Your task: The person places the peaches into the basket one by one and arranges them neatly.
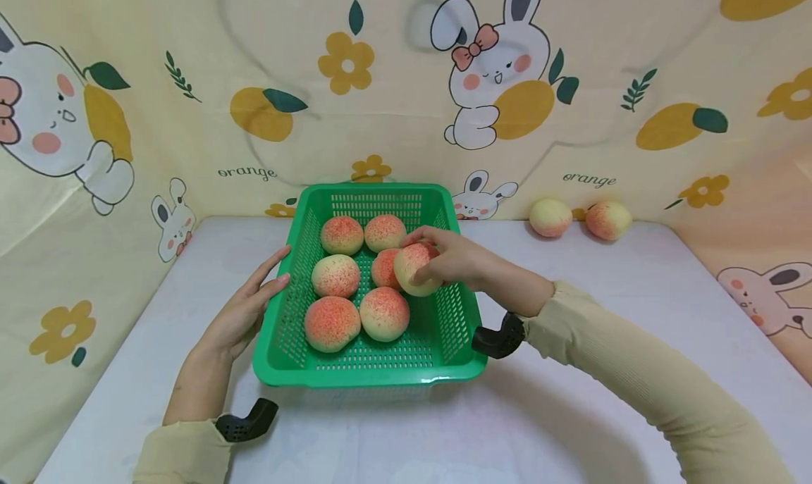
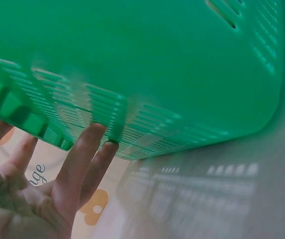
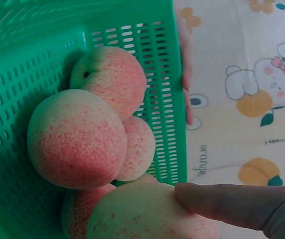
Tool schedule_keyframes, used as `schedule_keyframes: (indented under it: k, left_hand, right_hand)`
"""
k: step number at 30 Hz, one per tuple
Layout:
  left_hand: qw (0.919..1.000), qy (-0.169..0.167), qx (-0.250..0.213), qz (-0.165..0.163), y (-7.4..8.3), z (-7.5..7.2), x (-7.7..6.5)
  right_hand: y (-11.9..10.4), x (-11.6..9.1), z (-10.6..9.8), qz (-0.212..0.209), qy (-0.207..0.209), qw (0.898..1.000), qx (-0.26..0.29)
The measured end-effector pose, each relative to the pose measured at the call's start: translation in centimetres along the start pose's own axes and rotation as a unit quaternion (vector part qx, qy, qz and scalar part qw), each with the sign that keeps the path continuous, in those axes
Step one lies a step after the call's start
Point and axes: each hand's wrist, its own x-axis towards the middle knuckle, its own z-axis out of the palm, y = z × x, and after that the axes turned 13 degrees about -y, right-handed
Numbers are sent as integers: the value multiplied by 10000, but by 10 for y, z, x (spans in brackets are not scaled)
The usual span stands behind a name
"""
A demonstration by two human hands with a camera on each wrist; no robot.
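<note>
A green slotted plastic basket [image 1: 374, 378] stands in the middle of the white table, with several red-speckled peaches [image 1: 333, 323] inside. My right hand [image 1: 455, 260] pinches a paler peach [image 1: 414, 278] between thumb and fingers, over the basket's right half. This held peach partly covers another peach [image 1: 383, 268] behind it. In the right wrist view my thumb [image 3: 217, 201] presses on the top of the held peach [image 3: 142, 214]. At the basket's left side is my left hand [image 1: 244, 313]; the left wrist view shows its extended fingers [image 2: 82, 159] against the slotted wall [image 2: 102, 107].
Two more peaches, one paler [image 1: 550, 218] and one redder [image 1: 607, 220], sit on the table at the back right, close to the cloth. A printed cloth [image 1: 393, 118] with rabbits and oranges walls the table at the back and sides.
</note>
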Motion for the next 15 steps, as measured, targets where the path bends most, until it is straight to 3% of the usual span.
schedule_keyframes:
  k: [8,15]
  left_hand:
    - [10000,6,-23,13,1,0,0]
    - [10000,-5,-34,-33,1,0,-1]
  right_hand:
    - [-4,4,7,6,-183,9955,-930]
    - [-3,5,10,197,-261,9926,-1166]
